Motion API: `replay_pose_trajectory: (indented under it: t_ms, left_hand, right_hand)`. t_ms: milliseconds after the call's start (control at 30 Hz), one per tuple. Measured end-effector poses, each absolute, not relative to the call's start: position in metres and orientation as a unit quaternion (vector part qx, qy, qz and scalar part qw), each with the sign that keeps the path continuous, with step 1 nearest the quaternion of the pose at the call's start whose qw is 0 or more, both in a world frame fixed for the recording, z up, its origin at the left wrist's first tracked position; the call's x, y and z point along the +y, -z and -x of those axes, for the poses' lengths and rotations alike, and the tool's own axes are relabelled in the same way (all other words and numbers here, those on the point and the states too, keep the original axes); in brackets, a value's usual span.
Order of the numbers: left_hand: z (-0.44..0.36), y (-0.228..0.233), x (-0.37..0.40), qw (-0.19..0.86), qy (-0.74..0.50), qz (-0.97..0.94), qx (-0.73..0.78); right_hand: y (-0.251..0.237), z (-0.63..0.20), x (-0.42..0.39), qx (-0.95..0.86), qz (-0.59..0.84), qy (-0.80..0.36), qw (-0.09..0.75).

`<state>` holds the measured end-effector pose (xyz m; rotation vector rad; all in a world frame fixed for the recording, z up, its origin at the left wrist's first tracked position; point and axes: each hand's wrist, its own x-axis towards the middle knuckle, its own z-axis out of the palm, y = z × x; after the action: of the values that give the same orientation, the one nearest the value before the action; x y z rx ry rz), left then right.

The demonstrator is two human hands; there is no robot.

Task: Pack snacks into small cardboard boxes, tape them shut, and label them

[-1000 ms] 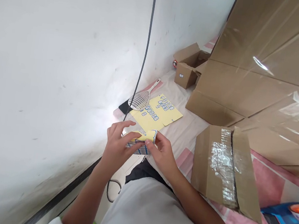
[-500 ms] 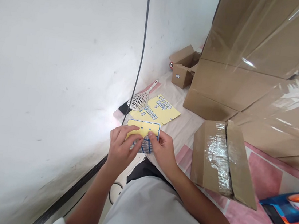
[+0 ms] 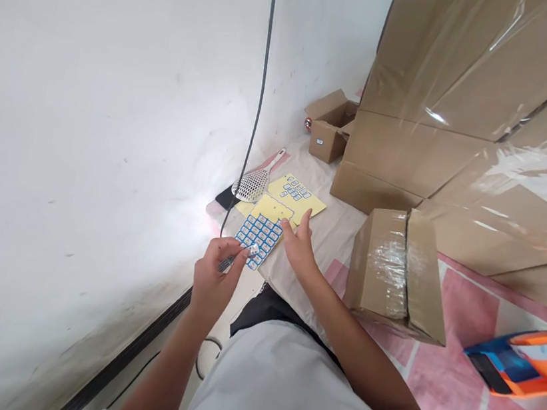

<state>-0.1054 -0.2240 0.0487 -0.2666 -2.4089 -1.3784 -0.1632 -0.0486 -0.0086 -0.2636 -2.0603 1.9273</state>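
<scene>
A card sheet [image 3: 266, 231] with a yellow top and rows of small blue-edged white labels lies tilted in front of me, partly over a larger yellow sheet [image 3: 300, 194] with printed shapes. My left hand [image 3: 217, 271] is closed in a pinch at the card's lower left, on a small silvery-white piece [image 3: 253, 249] whose kind I cannot make out. At the card's upper right edge is my right hand [image 3: 301, 245], thumb and fingers apart. The thumb tip is by the edge; whether it touches is unclear.
A white slotted skimmer [image 3: 252, 185] lies by the wall near a dark flat object [image 3: 225, 199]. A grey cable [image 3: 262, 82] hangs in front. To the right stand a taped carton [image 3: 382, 259], large wrapped cardboard [image 3: 412, 149] and an orange-and-blue tape dispenser [image 3: 525, 362]. Farther back is a small open box [image 3: 326, 141].
My hands have moved apart. The card, earlier held between both hands, now lies angled with its label rows showing. My right hand has opened; the left pinches a small piece.
</scene>
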Motion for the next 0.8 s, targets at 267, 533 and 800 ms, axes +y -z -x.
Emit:
replay_pose_trajectory:
  t_ms: [267,533,800]
  left_hand:
    - [0.102,-0.039,-0.211,0.108,0.455,0.155,-0.870]
    - [0.100,-0.033,-0.178,-0.120,0.309,0.426,-0.842]
    - [0.094,-0.018,-0.121,-0.031,0.371,0.480,-0.794]
  right_hand:
    - [-0.041,0.075,-0.041,-0.784,-0.035,-0.596,0.171]
    - [0.019,-0.071,-0.008,-0.815,0.128,-0.453,0.338]
    - [0.040,-0.079,0.030,-0.802,0.249,-0.387,0.381]
